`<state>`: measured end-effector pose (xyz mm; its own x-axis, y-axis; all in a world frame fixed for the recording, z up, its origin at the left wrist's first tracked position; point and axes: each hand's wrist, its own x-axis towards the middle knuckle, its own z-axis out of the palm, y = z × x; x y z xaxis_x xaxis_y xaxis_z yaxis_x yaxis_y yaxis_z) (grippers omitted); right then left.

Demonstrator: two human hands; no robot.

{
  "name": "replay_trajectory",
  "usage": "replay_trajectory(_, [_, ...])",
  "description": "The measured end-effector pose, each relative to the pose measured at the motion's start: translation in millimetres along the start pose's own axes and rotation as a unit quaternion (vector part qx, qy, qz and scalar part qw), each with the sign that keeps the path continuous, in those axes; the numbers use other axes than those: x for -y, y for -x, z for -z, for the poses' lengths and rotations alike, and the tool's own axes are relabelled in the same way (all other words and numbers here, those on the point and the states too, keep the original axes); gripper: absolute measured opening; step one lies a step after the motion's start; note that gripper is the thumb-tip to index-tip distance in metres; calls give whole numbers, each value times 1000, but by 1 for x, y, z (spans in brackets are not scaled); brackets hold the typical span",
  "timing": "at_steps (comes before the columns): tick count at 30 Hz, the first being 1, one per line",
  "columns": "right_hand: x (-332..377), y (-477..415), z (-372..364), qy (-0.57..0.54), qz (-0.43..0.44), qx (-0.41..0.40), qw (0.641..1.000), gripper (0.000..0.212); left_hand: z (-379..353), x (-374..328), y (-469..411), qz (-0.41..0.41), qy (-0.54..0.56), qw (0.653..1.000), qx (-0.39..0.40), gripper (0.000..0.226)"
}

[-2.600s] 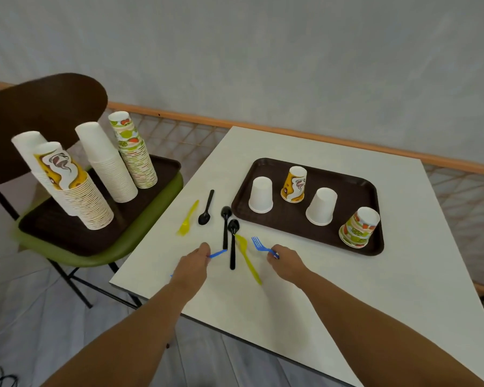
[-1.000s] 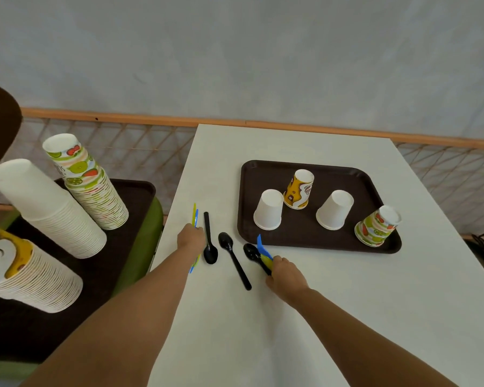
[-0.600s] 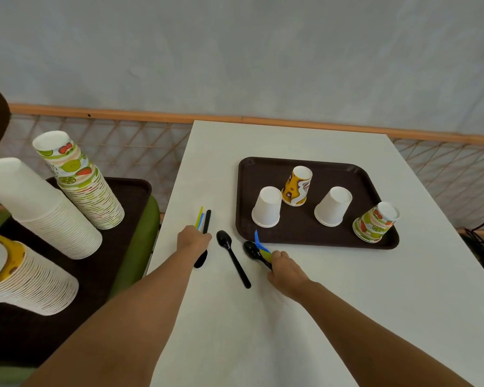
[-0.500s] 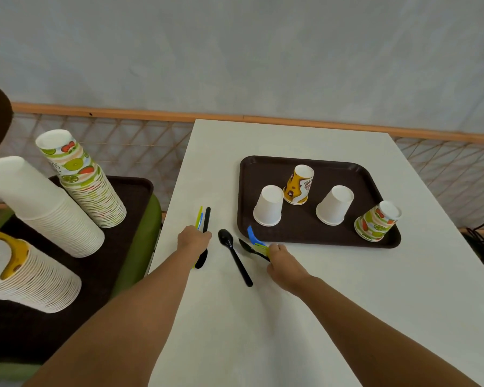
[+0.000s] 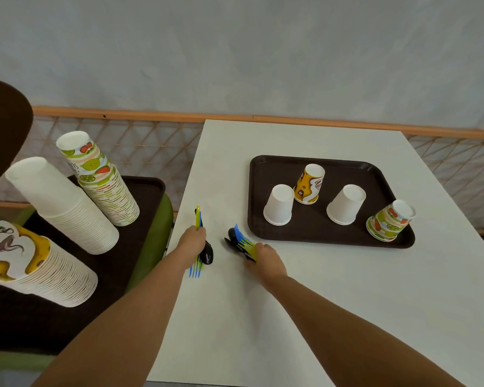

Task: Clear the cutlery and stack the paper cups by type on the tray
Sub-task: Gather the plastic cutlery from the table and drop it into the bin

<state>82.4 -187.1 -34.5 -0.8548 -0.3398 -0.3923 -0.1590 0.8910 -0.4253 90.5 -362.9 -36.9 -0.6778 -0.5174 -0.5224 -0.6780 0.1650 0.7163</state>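
Note:
My left hand (image 5: 192, 242) grips a bundle of plastic cutlery (image 5: 198, 263): a yellow piece, a blue fork and a black spoon, near the table's left edge. My right hand (image 5: 264, 261) grips a second bundle (image 5: 239, 241) of black spoons with a blue and a yellow fork, just left of the brown tray (image 5: 333, 238). On the tray stand, upside down, two white cups (image 5: 279, 204) (image 5: 346, 204), an orange patterned cup (image 5: 310, 183) and a fruit-print cup (image 5: 390, 220).
The white table (image 5: 347, 317) has its left edge close to my left hand. Beside it a green chair (image 5: 157, 227) carries another brown tray with tall stacks of white cups (image 5: 65, 205), fruit-print cups (image 5: 101, 180) and orange cups (image 5: 31, 263). A netted railing runs behind.
The last loose black spoon has left the table and is now in my right hand's bundle. My left hand has lifted its bundle, fork tines now pointing toward me.

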Motion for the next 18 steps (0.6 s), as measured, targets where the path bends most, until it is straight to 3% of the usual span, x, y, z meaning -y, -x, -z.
replay_trajectory(4, [-3, 3, -2, 68, 2, 1, 998, 27, 2, 4, 1, 10, 54, 998, 10, 24])
replay_trajectory(11, [-22, 15, 7, 179, 16, -17, 984, 34, -14, -4, 17, 18, 86, 995, 38, 13])
replay_trajectory(18, [-69, 44, 28, 128, -4, 22, 992, 33, -54, -17, 44, -10, 89, 995, 46, 18])
